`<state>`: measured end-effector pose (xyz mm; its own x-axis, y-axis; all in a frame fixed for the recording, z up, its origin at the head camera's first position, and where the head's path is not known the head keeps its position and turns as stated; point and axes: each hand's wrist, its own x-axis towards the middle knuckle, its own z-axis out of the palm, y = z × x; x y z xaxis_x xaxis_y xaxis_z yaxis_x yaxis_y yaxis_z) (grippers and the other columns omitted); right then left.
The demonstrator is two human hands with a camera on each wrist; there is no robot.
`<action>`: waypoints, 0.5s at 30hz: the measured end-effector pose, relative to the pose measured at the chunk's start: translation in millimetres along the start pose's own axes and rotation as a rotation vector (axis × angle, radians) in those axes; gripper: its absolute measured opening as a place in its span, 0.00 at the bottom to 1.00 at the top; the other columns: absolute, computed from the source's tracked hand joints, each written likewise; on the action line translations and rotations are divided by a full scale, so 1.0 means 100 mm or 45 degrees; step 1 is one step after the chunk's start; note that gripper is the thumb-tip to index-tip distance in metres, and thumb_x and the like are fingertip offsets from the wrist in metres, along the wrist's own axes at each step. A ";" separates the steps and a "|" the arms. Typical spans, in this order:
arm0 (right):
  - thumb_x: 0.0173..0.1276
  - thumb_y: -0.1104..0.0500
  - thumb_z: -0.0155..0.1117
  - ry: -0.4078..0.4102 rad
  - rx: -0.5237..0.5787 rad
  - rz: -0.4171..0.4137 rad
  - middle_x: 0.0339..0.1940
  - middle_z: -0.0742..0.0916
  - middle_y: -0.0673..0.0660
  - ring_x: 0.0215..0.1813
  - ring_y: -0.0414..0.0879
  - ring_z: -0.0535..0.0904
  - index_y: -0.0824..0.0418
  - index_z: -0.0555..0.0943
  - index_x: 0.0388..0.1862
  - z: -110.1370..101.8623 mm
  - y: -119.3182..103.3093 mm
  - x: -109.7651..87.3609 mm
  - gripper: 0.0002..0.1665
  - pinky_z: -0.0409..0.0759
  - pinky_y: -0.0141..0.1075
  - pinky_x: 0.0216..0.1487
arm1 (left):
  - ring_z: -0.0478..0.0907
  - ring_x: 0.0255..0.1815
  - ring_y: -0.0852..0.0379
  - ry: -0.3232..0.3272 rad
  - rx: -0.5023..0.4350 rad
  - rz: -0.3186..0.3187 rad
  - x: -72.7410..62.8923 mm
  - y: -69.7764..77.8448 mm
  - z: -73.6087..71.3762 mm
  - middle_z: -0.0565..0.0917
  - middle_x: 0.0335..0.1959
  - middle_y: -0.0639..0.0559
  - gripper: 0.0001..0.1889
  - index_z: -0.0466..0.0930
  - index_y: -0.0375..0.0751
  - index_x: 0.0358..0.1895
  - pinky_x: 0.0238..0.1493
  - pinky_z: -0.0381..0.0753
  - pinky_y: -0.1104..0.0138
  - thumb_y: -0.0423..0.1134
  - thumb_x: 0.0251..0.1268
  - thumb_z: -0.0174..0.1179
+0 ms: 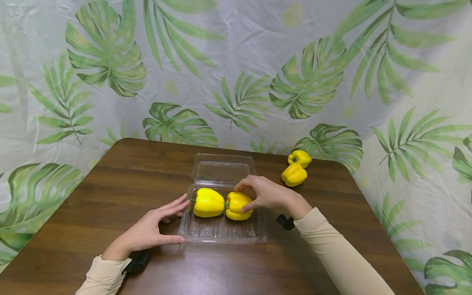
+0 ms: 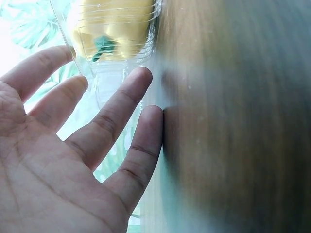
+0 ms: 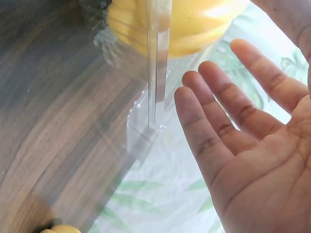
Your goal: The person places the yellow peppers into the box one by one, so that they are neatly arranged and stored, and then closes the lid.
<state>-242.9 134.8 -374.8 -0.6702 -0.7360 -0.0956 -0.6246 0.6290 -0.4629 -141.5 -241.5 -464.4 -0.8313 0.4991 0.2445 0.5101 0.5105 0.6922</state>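
Clear ribbed plastic container (image 1: 236,232), lid (image 1: 223,170) raised, holding two glossy, lobed yellow peppers (image 1: 209,203) on a wood-grained surface (image 1: 147,180). The left hand (image 1: 151,229), outstretched, flanks it; the right hand (image 1: 271,192), fingers relaxed, spans the right pepper (image 1: 235,203).

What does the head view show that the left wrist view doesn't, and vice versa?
Only the head view shows the right hand at the right pepper in the clear container, and two loose peppers on the table.

Only the left wrist view shows the left palm facing the camera.

Both show the left hand, the container, the left pepper with its green stem, the table and the leaf-print backdrop.
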 end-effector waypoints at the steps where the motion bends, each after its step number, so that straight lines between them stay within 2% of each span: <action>1: 0.65 0.45 0.82 0.004 0.015 0.011 0.63 0.87 0.54 0.66 0.53 0.82 0.56 0.83 0.67 -0.01 0.01 -0.01 0.35 0.80 0.51 0.70 | 0.83 0.62 0.63 -0.001 -0.001 -0.001 0.00 0.00 0.00 0.63 0.87 0.46 0.49 0.70 0.46 0.82 0.57 0.85 0.61 0.56 0.59 0.80; 4: 0.67 0.43 0.81 0.025 0.062 0.048 0.65 0.86 0.53 0.67 0.52 0.81 0.53 0.83 0.67 -0.03 0.03 -0.03 0.34 0.80 0.51 0.71 | 0.83 0.63 0.63 -0.002 -0.007 -0.003 -0.01 -0.01 0.00 0.62 0.87 0.46 0.49 0.69 0.46 0.82 0.57 0.85 0.61 0.56 0.59 0.81; 9: 0.72 0.42 0.76 0.082 0.040 0.072 0.68 0.84 0.56 0.71 0.56 0.79 0.53 0.82 0.69 -0.07 0.10 -0.08 0.32 0.78 0.54 0.72 | 0.83 0.62 0.64 -0.002 0.004 -0.003 0.00 -0.02 0.00 0.62 0.88 0.46 0.49 0.69 0.47 0.82 0.57 0.85 0.61 0.56 0.59 0.80; 15: 0.75 0.44 0.73 0.188 0.013 0.193 0.71 0.80 0.61 0.72 0.63 0.75 0.54 0.79 0.73 -0.11 0.20 -0.13 0.32 0.76 0.58 0.71 | 0.83 0.63 0.64 -0.006 0.000 -0.007 0.00 -0.02 0.00 0.62 0.88 0.47 0.49 0.69 0.48 0.82 0.58 0.85 0.60 0.57 0.59 0.80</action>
<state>-251.2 159.9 -373.1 -0.8080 -0.5881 -0.0351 -0.5086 0.7264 -0.4621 -142.7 -242.3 -465.6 -0.8333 0.4992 0.2376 0.5053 0.5133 0.6937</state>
